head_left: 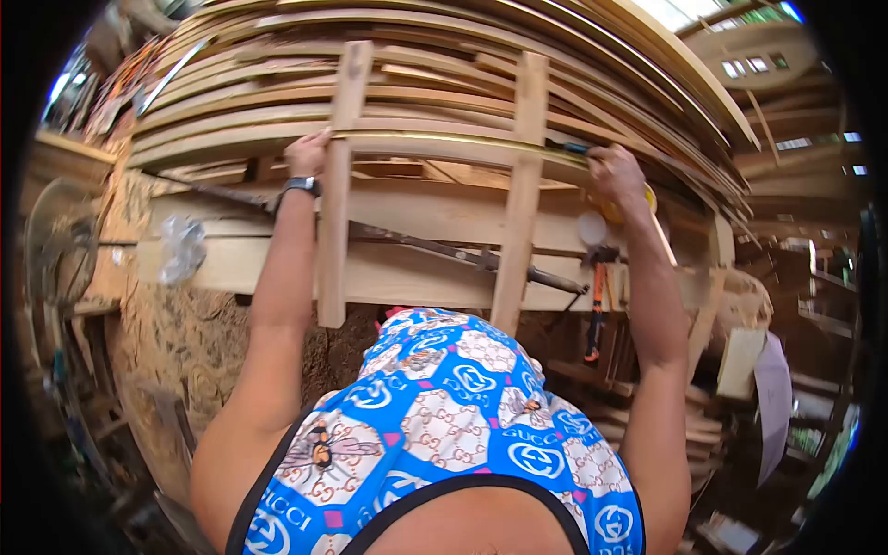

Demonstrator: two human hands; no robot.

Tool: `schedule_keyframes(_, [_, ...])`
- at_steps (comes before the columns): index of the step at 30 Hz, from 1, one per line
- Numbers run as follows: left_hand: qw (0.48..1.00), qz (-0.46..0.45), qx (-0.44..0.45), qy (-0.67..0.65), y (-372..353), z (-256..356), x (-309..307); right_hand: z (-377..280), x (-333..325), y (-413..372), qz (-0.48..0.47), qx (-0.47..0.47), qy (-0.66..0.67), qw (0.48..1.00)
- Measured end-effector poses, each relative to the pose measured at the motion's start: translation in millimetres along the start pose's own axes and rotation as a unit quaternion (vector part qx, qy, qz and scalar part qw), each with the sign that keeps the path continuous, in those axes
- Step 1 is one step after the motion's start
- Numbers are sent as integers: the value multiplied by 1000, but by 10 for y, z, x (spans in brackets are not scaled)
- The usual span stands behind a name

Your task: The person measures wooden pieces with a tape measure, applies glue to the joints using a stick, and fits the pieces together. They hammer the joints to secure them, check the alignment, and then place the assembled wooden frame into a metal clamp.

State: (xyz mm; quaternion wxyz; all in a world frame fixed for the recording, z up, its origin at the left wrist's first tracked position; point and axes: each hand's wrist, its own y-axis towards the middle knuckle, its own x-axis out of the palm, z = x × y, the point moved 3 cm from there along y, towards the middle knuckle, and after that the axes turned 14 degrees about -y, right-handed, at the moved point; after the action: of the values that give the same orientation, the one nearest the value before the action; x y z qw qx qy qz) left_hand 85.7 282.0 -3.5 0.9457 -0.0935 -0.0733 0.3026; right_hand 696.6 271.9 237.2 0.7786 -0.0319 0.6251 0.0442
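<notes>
A yellow tape measure blade [435, 138] stretches across two upright wooden pieces, the left one [335, 231] and the right one [518, 231]. My left hand [307, 154], with a dark watch at the wrist, pinches the blade's end at the left upright's edge. Past the right upright, my right hand [617, 174] is closed around something at the blade's other end; a dark blue pencil-like item [569, 146] sticks out of its fingers toward the left. A yellow round edge shows beside that wrist, mostly hidden by the hand. Both uprights lean against stacked boards.
Long boards [444, 83] are stacked behind the uprights. A long metal bar clamp [416, 242] lies slanted across a wide plank. An orange-handled hammer [598, 301] hangs at the right. Crumpled clear plastic [182, 248] sits at the left, and a fan [63, 240] stands further left.
</notes>
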Motion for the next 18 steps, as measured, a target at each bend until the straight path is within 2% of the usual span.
schedule_keyframes(1, [999, 6, -16, 43, 177, -130, -72, -5, 34, -9, 6, -2, -7, 1000])
schedule_keyframes(2, [999, -26, 17, 42, 84, -55, -54, 31, 106, -10, -8, 11, -3, 1000])
schedule_keyframes(3, [999, -23, -14, -36, -162, 159, 47, 15, 123, -21, -25, 22, -9, 999])
schedule_keyframes(4, [999, 3, 0, -44, -535, 511, 183, -29, 60, -52, -47, 37, 6, 998])
schedule_keyframes(5, [999, 22, 26, -19, -556, 517, 182, -41, 39, -77, -53, 39, 8, 998])
schedule_keyframes(6, [996, 34, 56, 59, -513, 493, 142, -49, 20, -101, -53, 43, 13, 998])
schedule_keyframes(8, [995, 52, 54, 72, -667, 590, 190, -45, 54, -123, -53, 52, 22, 997])
schedule_keyframes(12, [994, 57, 71, 52, -802, 620, 260, 17, 173, -149, -25, 48, 30, 998])
schedule_keyframes(16, [990, 65, 90, 91, -795, 529, 261, 73, 190, -230, 12, 52, 37, 998])
schedule_keyframes(18, [995, 63, 78, -5, -745, 448, 251, 74, 183, -259, 28, 53, 41, 997])
